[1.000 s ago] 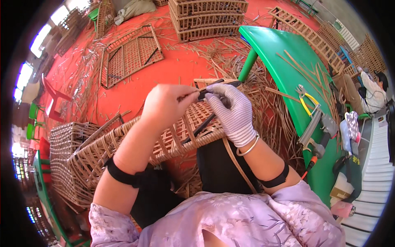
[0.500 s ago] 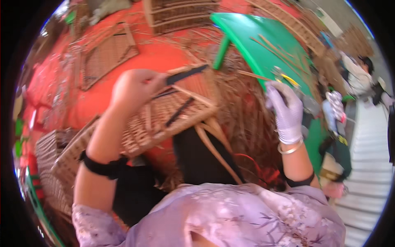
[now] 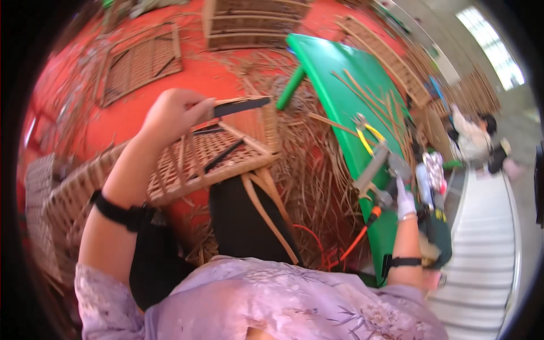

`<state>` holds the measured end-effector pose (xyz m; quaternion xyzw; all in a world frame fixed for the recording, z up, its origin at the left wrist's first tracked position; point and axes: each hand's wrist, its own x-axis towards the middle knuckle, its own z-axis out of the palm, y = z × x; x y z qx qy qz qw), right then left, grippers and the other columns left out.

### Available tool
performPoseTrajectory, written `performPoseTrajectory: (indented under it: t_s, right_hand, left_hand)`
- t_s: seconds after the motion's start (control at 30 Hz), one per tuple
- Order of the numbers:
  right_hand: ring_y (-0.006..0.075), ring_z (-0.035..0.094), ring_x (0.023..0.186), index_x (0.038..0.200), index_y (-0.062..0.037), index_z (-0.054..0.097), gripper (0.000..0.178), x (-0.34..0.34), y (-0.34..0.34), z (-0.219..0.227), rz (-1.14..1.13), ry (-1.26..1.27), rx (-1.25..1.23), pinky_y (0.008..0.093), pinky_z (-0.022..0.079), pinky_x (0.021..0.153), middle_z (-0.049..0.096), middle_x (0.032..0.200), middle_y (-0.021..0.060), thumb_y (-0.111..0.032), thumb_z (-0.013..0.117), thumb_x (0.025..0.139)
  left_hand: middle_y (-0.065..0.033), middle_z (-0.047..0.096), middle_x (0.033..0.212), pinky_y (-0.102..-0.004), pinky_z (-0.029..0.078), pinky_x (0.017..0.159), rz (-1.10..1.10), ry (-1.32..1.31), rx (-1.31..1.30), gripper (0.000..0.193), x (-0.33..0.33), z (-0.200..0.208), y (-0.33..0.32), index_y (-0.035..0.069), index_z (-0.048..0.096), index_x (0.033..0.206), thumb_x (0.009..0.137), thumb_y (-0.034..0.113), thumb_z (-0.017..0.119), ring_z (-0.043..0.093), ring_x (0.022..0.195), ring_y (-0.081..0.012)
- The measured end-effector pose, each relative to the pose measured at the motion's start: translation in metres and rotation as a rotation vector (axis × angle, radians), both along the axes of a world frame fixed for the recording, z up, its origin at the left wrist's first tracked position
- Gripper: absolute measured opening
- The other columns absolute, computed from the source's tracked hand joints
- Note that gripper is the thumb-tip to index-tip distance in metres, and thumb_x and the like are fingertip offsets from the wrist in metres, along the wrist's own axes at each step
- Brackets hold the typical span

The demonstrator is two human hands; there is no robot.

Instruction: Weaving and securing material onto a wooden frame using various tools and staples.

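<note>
My bare left hand [image 3: 175, 113] is closed on one end of a flat black strip [image 3: 243, 106], its free end pointing right. Beneath it a woven wicker panel [image 3: 221, 167] with a wooden frame lies tilted over my lap, crossed by another black strip [image 3: 224, 154]. My right hand [image 3: 405, 201], in a white glove, is closed at the handle of a grey air nail gun [image 3: 371, 171] on the green table [image 3: 309, 62]; its fingers are partly hidden by the tool. Yellow-handled pliers [image 3: 369, 135] lie on the table beyond the gun.
An orange air hose [image 3: 357, 241] runs from the gun. Loose cane strips [image 3: 289, 153] litter the red floor. Wicker panels [image 3: 144, 62] and a wicker piece with shelves [image 3: 255, 25] stand farther off. A person [image 3: 473, 133] sits at the far right.
My right hand has moved right and back, from above the table's edge to the nail gun. My left hand still holds the black strip above the panel. The whole view has shifted.
</note>
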<state>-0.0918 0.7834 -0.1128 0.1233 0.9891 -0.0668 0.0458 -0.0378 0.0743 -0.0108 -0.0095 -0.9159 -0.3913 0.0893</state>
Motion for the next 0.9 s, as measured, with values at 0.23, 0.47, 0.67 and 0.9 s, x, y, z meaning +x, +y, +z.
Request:
performPoseTrajectory:
  t_s: [0.23, 0.47, 0.67, 0.9]
  right_hand:
    - [0.0252, 0.062, 0.075, 0.109, -0.0154, 0.060, 0.048, -0.018, -0.070, 0.022, -0.609, -0.007, -1.414, 0.0455, 0.055, 0.063, 0.062, 0.092, 0.0090, -0.051, 0.074, 0.079]
    - [0.0282, 0.060, 0.075, 0.122, -0.0062, 0.049, 0.055, 0.004, -0.079, 0.042, -0.607, -0.110, -1.708, 0.0530, 0.055, 0.067, 0.062, 0.094, 0.0128, -0.039, 0.072, 0.084]
    - [0.0217, 0.060, 0.057, 0.111, -0.0084, 0.053, 0.041, 0.028, -0.156, 0.093, -0.391, 0.149, -1.299, 0.0374, 0.054, 0.053, 0.062, 0.077, 0.0087, -0.028, 0.076, 0.084]
    - [0.0163, 0.048, 0.048, 0.115, -0.0051, 0.059, 0.029, 0.056, -0.255, 0.167, -0.113, 0.167, -1.246, 0.0328, 0.045, 0.049, 0.049, 0.059, 0.0014, -0.019, 0.068, 0.091]
  left_hand:
    - [-0.0142, 0.066, 0.072, -0.0395, 0.050, 0.064, 0.069, -0.061, -0.007, 0.029, 0.004, 0.000, -0.009, 0.007, 0.074, 0.083, 0.086, 0.035, 0.067, 0.062, 0.066, -0.0281]
    - [-0.0122, 0.066, 0.074, -0.0416, 0.051, 0.071, 0.049, -0.051, -0.052, 0.028, 0.008, 0.007, -0.012, 0.008, 0.074, 0.086, 0.087, 0.034, 0.063, 0.063, 0.073, -0.0299]
    - [-0.0122, 0.065, 0.070, -0.0396, 0.050, 0.065, 0.041, -0.099, -0.004, 0.031, 0.008, 0.006, -0.013, 0.005, 0.073, 0.084, 0.086, 0.035, 0.068, 0.061, 0.066, -0.0292]
    - [-0.0119, 0.065, 0.070, -0.0398, 0.051, 0.068, 0.040, -0.123, 0.022, 0.029, 0.009, 0.011, -0.013, 0.006, 0.074, 0.085, 0.086, 0.035, 0.068, 0.062, 0.067, -0.0281]
